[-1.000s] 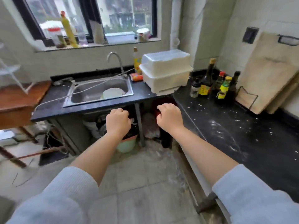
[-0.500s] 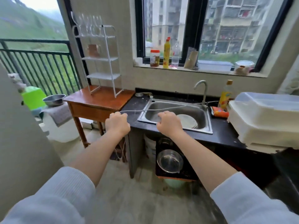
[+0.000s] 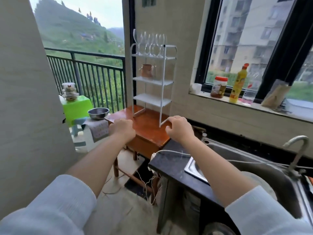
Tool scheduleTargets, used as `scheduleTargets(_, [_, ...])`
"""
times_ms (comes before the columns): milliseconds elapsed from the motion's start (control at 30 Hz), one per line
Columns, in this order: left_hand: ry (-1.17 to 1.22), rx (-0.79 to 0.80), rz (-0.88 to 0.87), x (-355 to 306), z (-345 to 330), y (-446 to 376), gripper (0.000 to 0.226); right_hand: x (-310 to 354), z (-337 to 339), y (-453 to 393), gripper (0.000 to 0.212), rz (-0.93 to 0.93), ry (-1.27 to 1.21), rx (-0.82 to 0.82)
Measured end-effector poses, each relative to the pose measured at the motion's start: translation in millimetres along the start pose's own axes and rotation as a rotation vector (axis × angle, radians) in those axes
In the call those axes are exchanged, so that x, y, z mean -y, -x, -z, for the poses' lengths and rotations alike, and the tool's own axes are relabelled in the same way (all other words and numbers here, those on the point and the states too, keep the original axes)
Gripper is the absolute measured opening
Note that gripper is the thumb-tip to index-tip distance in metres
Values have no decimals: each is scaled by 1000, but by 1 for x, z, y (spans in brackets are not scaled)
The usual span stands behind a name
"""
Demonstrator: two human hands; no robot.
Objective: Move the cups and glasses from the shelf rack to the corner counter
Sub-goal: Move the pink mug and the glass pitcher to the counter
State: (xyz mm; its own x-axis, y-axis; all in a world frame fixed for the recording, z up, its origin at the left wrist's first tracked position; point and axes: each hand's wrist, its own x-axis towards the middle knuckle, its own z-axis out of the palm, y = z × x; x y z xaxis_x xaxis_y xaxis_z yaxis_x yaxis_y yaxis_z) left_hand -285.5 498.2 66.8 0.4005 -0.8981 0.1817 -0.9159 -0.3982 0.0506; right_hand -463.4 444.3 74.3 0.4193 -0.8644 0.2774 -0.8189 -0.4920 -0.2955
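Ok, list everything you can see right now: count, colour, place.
shelf rack: one, white, on the wooden table
wine glasses: a row, clear, top shelf; exact count unclear
mug: one, copper-brown, second shelf
wooden table: one, reddish brown, left of the counter
metal bowl: one, silver, left of the table
green stool: one, by the railing
sink: one, steel, in the black counter
tap: one, steel, behind the sink
jar: one, red lid, windowsill
yellow bottle: one, windowsill
left hand: loosely closed, empty, over the table's edge
right hand: loosely curled, empty, near the rack's foot
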Motion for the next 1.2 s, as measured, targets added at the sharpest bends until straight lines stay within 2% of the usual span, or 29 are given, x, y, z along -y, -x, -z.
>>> scheduleTargets(133, [75, -38, -20, 29, -6, -80, 36, 16, -26, -78, 44, -8, -11, -10])
scheduleTargets(367, [58, -102, -130, 84, -5, -225, 32, 62, -52, -222, 44, -31, -36, -38])
scheduleTargets(600, [184, -73, -189, 114, -34, -336, 31, 71, -64, -335, 40, -102, -89, -65])
scheduleTargets(767, [197, -98, -242, 109, -47, -420, 27, 65, -82, -419, 40, -147, -144, -86])
scheduleTargets(900, [239, -96, -289, 92, -55, -486, 34, 53, -99, -484, 42, -154, -159, -123])
scheduleTargets(1033, [355, -59, -318, 71, -58, -547, 38, 35, -111, -548, 31, -256, -282, -194])
scheduleTargets(1200, [593, 47, -300, 49, -61, -605, 42, 18, -126, -607, 31, -342, -362, -260])
